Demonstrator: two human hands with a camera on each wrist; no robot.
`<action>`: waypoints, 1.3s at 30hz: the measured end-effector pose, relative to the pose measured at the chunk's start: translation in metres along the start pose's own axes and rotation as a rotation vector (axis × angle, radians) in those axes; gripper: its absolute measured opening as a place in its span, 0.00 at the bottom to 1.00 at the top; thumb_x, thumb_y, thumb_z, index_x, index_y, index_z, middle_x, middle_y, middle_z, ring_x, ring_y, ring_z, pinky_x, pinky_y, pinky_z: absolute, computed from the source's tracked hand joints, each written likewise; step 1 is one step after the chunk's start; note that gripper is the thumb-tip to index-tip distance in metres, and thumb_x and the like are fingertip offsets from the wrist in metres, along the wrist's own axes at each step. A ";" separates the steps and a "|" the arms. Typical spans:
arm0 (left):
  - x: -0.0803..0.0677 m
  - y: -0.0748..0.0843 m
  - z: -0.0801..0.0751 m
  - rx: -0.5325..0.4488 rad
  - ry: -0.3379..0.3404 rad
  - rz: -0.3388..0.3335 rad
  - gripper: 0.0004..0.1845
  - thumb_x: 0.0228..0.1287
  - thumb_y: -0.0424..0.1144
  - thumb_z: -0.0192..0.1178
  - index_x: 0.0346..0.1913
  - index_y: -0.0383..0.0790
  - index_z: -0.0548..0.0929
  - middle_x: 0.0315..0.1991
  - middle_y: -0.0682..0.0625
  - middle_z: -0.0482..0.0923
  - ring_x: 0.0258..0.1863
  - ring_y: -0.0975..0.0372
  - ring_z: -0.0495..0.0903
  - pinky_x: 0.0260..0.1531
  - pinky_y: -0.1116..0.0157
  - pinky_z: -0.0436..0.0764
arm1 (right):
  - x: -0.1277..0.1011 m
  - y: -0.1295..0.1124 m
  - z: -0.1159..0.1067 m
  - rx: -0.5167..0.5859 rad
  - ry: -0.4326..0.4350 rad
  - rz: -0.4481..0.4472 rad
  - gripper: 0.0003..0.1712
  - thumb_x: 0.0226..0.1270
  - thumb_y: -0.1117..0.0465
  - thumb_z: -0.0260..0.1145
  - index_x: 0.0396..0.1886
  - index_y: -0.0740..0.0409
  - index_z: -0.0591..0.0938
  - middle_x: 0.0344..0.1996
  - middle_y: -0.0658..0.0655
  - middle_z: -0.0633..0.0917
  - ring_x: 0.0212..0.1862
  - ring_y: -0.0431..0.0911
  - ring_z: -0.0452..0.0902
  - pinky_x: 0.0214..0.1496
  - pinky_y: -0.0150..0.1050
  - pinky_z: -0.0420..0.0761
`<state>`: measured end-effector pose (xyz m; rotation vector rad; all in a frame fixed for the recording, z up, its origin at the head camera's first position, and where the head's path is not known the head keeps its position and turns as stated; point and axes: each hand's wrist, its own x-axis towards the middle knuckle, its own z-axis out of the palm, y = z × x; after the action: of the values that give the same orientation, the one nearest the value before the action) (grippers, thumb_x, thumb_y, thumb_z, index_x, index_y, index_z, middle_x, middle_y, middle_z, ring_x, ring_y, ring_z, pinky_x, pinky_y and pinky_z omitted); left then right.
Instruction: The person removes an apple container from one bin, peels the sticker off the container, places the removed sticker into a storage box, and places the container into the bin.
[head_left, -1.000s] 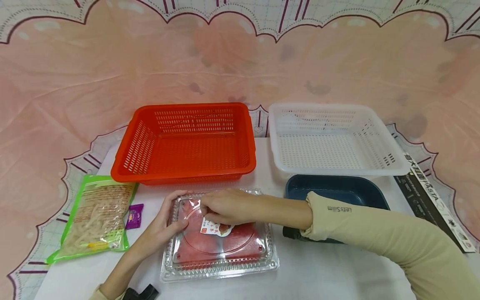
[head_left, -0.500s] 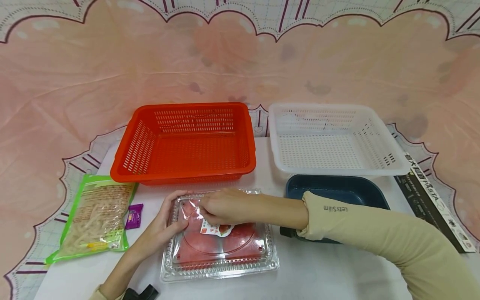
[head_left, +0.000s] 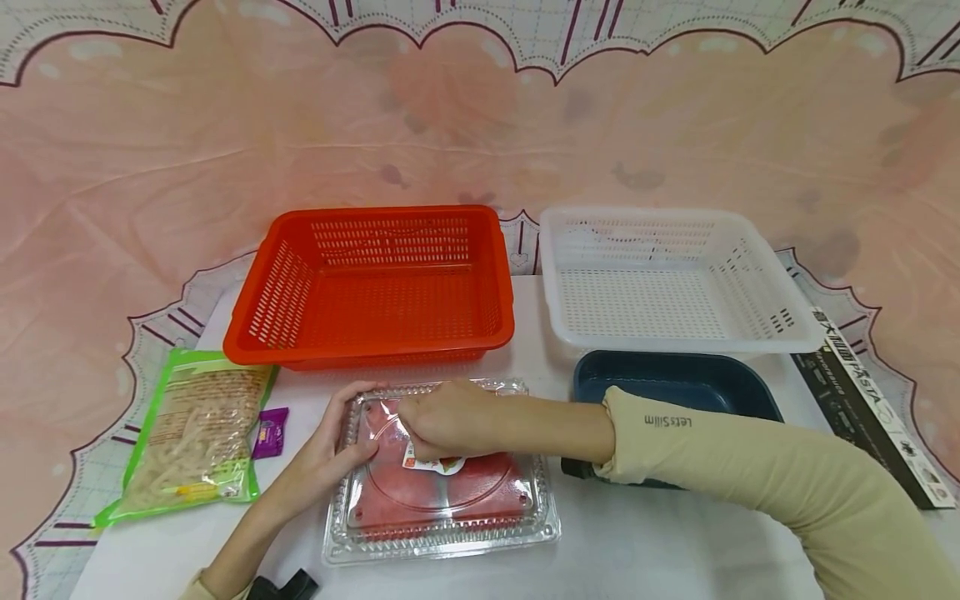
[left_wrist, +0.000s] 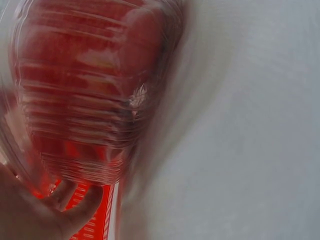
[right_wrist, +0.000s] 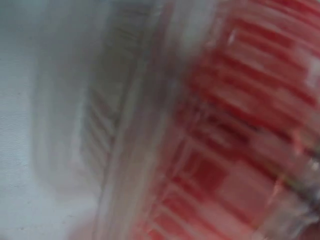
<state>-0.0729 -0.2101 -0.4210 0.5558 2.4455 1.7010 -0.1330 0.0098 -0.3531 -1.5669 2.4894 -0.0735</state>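
A clear plastic clamshell box with red contents lies on the white table. My left hand grips its left edge, thumb on the lid and fingers along the far left side. In the left wrist view, fingers bend against the end of the box. Over the lid, my right hand has its fingers curled at the upper edge of a white printed label, thumb against it. The hand hides the label's upper part and the fingertips. The right wrist view is blurred and shows the box's ribbed side.
Behind the box stand a red basket and a white basket. A dark blue tray is partly under the right forearm. A food bag and a purple packet lie left; a black pasta box lies far right.
My right hand's thumb and fingers have shifted slightly over the label, covering a bit more of it. The right forearm has moved slightly left. The left hand and the box stay in place.
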 end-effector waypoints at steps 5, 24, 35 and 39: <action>-0.001 0.000 -0.001 0.017 -0.003 0.001 0.33 0.66 0.31 0.54 0.71 0.50 0.56 0.69 0.48 0.60 0.65 0.76 0.59 0.61 0.80 0.59 | -0.002 0.007 0.001 0.048 0.014 -0.060 0.04 0.62 0.57 0.59 0.30 0.48 0.72 0.18 0.40 0.74 0.19 0.34 0.67 0.20 0.24 0.61; 0.000 -0.002 -0.001 0.042 0.002 -0.062 0.33 0.66 0.34 0.53 0.71 0.53 0.55 0.68 0.51 0.60 0.62 0.73 0.62 0.62 0.65 0.66 | -0.010 0.023 0.004 0.458 0.052 -0.070 0.02 0.67 0.59 0.62 0.35 0.52 0.80 0.22 0.44 0.72 0.26 0.32 0.64 0.30 0.22 0.63; 0.000 0.000 -0.001 0.038 0.003 -0.044 0.33 0.67 0.33 0.53 0.71 0.52 0.55 0.69 0.49 0.59 0.62 0.73 0.62 0.60 0.69 0.66 | -0.006 0.024 0.004 0.513 0.033 -0.023 0.04 0.66 0.59 0.64 0.39 0.51 0.82 0.20 0.42 0.71 0.25 0.31 0.64 0.31 0.23 0.63; 0.000 0.000 -0.001 0.039 0.003 -0.047 0.33 0.67 0.33 0.53 0.71 0.51 0.55 0.69 0.48 0.59 0.62 0.73 0.61 0.61 0.67 0.67 | -0.006 0.020 0.003 0.481 0.035 -0.009 0.03 0.66 0.59 0.63 0.37 0.50 0.82 0.20 0.43 0.71 0.24 0.32 0.64 0.29 0.24 0.62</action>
<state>-0.0727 -0.2107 -0.4208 0.4967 2.4777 1.6414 -0.1480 0.0245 -0.3580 -1.3757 2.2565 -0.6521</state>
